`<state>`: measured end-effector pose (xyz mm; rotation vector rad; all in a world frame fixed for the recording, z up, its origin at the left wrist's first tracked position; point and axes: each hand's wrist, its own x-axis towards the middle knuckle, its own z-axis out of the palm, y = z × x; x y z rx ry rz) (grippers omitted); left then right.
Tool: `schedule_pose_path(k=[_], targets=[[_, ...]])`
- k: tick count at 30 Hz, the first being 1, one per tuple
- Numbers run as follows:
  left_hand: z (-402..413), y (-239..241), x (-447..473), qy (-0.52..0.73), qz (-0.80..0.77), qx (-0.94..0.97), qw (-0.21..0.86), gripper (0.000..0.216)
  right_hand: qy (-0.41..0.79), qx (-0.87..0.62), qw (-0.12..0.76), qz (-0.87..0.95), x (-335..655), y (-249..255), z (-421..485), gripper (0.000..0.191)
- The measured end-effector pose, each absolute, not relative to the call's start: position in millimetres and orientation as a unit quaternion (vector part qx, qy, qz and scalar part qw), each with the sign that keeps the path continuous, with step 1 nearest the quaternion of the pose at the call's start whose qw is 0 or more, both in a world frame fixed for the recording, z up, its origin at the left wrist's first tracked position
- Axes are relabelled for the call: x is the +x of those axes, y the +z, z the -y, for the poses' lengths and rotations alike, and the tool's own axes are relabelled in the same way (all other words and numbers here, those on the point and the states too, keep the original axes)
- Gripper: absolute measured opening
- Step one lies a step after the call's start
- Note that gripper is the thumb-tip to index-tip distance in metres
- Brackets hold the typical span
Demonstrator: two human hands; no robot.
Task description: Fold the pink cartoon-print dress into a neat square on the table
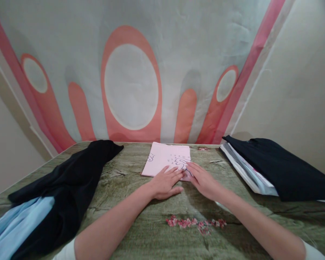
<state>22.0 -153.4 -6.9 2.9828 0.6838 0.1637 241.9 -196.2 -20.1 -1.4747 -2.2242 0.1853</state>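
A pale pink garment [162, 159], folded into a rough rectangle, lies near the table's far edge. Dark line drawings and small letters are printed on its upper side. My left hand [165, 183] rests flat on the garment's near edge, its fingers stretched out and slightly apart. Palm down, my right hand [203, 180] touches the near right corner with its fingers extended. The fingertips of both hands come close together there and cover part of the print. Neither hand grips the cloth.
On the left lies a loose heap of black clothing [78, 191] with light blue cloth [24, 216] by it. A stack of folded clothes [243, 173], topped by a black garment [281, 166], is at the right. The wood-patterned table [135, 231] meets a printed wall hanging [168, 54].
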Motion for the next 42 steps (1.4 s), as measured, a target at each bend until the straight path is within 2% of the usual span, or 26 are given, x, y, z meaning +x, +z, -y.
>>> schedule_pose_path(k=[4, 8, 18, 27, 33, 42], targets=[[155, -5, 22, 0.055, -0.227, 0.971, 0.042, 0.061, 0.084, -0.521, 0.110, 0.842, 230, -25, 214, 0.069], [156, -5, 22, 0.058, -0.228, 0.971, 0.037, 0.060, 0.090, -0.530, 0.067, 0.841, 229, -23, 220, 0.076], [136, -20, 13, 0.081, -0.358, 0.930, 0.018, 0.060, 0.091, -0.527, 0.061, 0.843, 231, -17, 219, 0.077], [106, -21, -16, 0.053, -0.403, 0.913, 0.037, 0.058, 0.101, -0.527, 0.055, 0.842, 230, -12, 220, 0.078], [88, -29, -34, 0.056, -0.473, 0.879, 0.036, 0.063, 0.106, -0.526, 0.049, 0.843, 233, -13, 220, 0.079], [122, -26, -5, 0.055, -0.518, 0.853, 0.046, 0.072, 0.098, -0.582, 0.040, 0.806, 261, -18, 203, 0.077]])
